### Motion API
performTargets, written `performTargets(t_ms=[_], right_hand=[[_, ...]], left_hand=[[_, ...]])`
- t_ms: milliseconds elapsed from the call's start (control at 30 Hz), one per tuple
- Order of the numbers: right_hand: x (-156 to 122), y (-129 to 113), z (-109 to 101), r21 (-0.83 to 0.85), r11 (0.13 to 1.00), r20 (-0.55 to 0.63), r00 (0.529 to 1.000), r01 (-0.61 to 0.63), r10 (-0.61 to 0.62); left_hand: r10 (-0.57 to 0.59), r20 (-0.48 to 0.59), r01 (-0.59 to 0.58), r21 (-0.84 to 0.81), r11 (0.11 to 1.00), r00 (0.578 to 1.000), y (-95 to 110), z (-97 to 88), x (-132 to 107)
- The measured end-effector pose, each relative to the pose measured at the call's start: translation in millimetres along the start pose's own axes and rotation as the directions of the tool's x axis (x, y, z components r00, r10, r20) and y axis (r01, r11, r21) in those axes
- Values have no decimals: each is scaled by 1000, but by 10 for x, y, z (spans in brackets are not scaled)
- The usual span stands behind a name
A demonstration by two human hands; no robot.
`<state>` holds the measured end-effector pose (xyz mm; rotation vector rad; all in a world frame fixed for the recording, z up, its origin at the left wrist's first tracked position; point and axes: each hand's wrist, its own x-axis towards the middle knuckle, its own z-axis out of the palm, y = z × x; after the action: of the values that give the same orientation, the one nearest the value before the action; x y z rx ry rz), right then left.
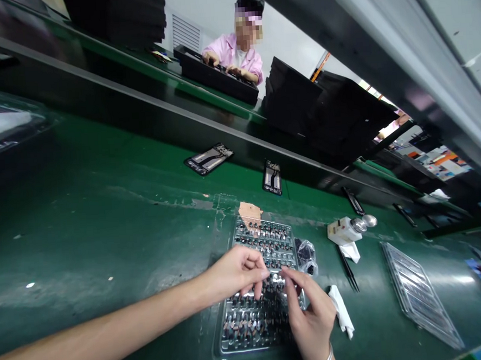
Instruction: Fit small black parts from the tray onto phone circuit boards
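A clear plastic tray lies on the green bench, with rows of small dark electronic parts in its pockets. Over the middle of it, my left hand has its fingers curled in and thumb and forefinger pinched. Facing it across a small gap is my right hand, its thumb and forefinger also brought together above the tray's right side. Anything between either pair of fingertips is too small to make out. A torn piece of tan paper rests at the tray's far end.
Phone frames lie farther back. To the right are a clear plastic bag, a white bottle, black tweezers, a white cloth and another clear tray. A person in pink works behind a raised shelf.
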<state>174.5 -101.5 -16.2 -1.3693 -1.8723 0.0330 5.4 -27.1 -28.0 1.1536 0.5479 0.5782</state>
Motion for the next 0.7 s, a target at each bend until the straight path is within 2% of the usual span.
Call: performTargets(t_ms=[433, 533, 633, 700], right_hand=[[-10, -41, 33, 40, 999, 20, 1000, -1, 0], [1, -88, 34, 112, 983, 58, 988, -148, 142], [41, -153, 57, 233, 886, 185, 913, -400, 363], [72, -195, 75, 277, 823, 247, 865, -495, 437]], left_hand=[[17, -5, -17, 4, 1000, 1000, 19, 31, -11], [22, -7, -22, 5, 1000, 1000, 8, 32, -9], [16, -18, -16, 20, 1000, 1000, 11, 38, -9], [9, -18, -9, 34, 999, 1000, 21, 46, -12]])
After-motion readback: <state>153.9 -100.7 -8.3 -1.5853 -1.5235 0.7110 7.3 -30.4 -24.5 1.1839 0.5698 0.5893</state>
